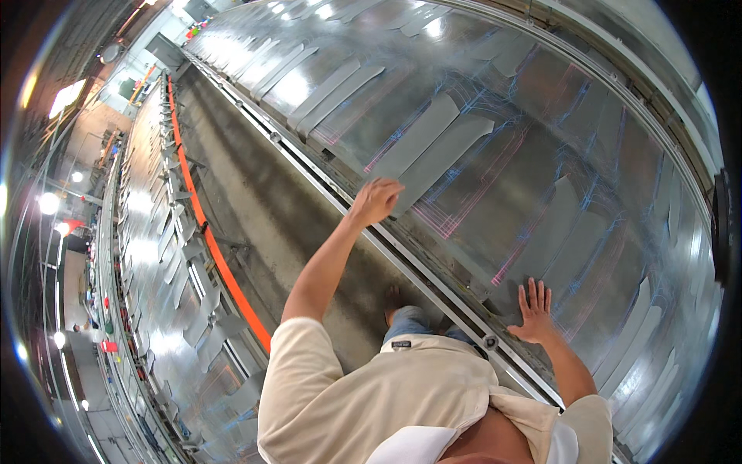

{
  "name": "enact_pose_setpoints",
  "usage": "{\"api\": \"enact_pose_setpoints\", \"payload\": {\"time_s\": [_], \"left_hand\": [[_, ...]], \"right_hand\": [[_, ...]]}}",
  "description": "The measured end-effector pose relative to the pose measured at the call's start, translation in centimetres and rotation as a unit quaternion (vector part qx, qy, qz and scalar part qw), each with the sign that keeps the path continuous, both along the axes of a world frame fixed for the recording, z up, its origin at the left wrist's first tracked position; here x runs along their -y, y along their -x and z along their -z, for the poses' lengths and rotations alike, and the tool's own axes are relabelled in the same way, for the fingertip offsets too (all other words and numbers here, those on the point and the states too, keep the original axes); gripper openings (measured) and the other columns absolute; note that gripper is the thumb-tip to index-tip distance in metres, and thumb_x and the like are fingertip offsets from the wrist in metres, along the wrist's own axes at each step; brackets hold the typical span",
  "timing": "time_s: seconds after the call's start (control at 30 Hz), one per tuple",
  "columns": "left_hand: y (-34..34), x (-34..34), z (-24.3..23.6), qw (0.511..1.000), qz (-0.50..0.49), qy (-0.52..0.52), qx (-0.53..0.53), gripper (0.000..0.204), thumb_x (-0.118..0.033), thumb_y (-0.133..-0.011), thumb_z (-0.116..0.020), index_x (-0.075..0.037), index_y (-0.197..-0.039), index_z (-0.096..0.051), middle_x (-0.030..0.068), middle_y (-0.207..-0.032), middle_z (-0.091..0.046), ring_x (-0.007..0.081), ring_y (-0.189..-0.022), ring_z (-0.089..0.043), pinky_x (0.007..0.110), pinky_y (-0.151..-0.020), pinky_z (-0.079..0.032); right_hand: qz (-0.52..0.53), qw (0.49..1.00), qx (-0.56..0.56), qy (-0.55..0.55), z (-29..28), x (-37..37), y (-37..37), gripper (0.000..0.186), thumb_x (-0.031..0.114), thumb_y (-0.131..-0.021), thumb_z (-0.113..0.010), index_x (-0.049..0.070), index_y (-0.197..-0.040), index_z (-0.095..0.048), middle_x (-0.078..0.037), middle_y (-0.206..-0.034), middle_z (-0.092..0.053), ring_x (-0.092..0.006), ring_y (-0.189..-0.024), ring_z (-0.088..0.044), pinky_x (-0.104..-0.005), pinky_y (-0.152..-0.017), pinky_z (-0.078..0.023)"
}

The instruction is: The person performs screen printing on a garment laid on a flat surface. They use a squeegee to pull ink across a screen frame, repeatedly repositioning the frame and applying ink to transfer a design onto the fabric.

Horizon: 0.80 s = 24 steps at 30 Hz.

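Two long, flat grey panels (448, 161) lie side by side on the worktop (462, 251) just above the centre of the frame, slanting from lower left to upper right, their far ends cut to an angled tip. The left hand (376, 201) is at their lower-left ends, its fingers bent inward; whether it grips a panel edge or only touches it, I cannot tell. The right hand (533, 311), right of centre and lower in the frame, is wide open with fingers spread and palm down, grasping nothing visible. It is at the lower end of another pair of grey pieces (550, 232), which look nearly as dark as the surface under them.

Around the panels the worktop is shiny, dark grey and marked with fine pink lines (442, 224) and blue lines (456, 174). More grey strips (336, 97) lie in slanted rows toward the upper left and down the right side. A metal rail (410, 269) follows the worktop's near edge diagonally through the middle of the frame. Beyond it runs a brown-grey floor (247, 166), then an orange band (202, 224) bordering a second long surface (174, 298) with grey pieces at the left. The person's cream shirt (402, 383) fills the bottom centre, and bright lamps (49, 203) shine at the far left.
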<state>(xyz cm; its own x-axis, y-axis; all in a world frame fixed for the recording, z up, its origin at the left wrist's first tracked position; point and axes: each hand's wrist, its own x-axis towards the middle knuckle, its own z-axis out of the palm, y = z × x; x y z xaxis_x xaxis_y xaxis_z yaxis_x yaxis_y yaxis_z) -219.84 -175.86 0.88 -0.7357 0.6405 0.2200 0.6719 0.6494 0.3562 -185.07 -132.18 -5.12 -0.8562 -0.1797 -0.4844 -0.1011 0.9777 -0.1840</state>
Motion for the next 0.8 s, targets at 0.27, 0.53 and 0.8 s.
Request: {"api": "enact_pose_setpoints", "payload": {"time_s": [0.27,0.53,0.8], "left_hand": [[10.8,2.0,4.5,0.938,0.211,0.273,-0.015,0.063,-0.039,-0.095,-0.066,-0.029,-0.154,-0.045,0.0088,-0.164,-0.034,0.0288,-0.152,-0.030,0.052,-0.124,-0.022],[16.5,2.1,6.0,0.877,0.421,0.228,0.026,0.112,-0.064,-0.072,-0.078,-0.017,-0.161,-0.029,0.0078,-0.170,-0.019,0.0300,-0.158,-0.009,0.057,-0.127,-0.007],[14.2,3.7,9.4,0.890,0.389,0.212,-0.110,0.086,-0.044,-0.089,-0.066,-0.017,-0.161,-0.028,0.0049,-0.170,-0.019,0.0289,-0.158,-0.008,0.059,-0.127,-0.003]], "right_hand": [[0.248,0.960,0.085,0.097,-7.9,3.7,5.6,0.106,0.056,-0.090,-0.067,0.011,-0.165,-0.008,-0.024,-0.164,-0.028,-0.0455,-0.149,-0.029,-0.0593,-0.122,-0.017],[0.102,0.965,-0.202,0.134,-3.1,25.5,29.8,0.090,0.037,-0.089,-0.074,0.005,-0.159,-0.026,-0.023,-0.160,-0.034,-0.0402,-0.149,-0.030,-0.0534,-0.123,-0.023],[0.081,0.990,-0.101,0.058,-0.5,29.1,34.0,0.115,0.049,-0.079,-0.081,0.003,-0.161,-0.014,-0.022,-0.167,-0.015,-0.0430,-0.155,-0.013,-0.0591,-0.126,-0.010]]}}
